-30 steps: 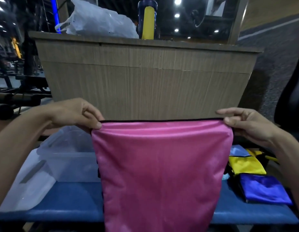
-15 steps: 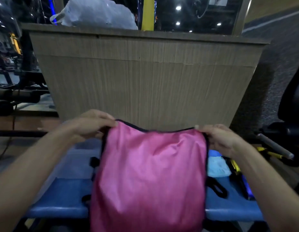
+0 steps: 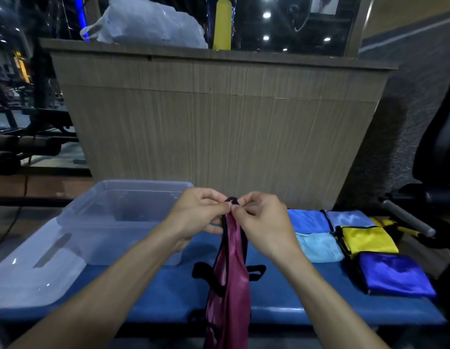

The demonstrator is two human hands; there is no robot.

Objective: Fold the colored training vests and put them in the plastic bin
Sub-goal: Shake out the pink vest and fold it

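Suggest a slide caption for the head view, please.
Both hands, left and right, pinch the pink vest folded lengthwise beside the plastic bin.

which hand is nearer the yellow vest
Right. The right hand is just left of the yellow vest; the left hand is farther left, in front of the plastic bin.

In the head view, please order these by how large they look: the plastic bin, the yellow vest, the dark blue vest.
1. plastic bin
2. dark blue vest and yellow vest: similar; the blue lies nearer, so unranked.
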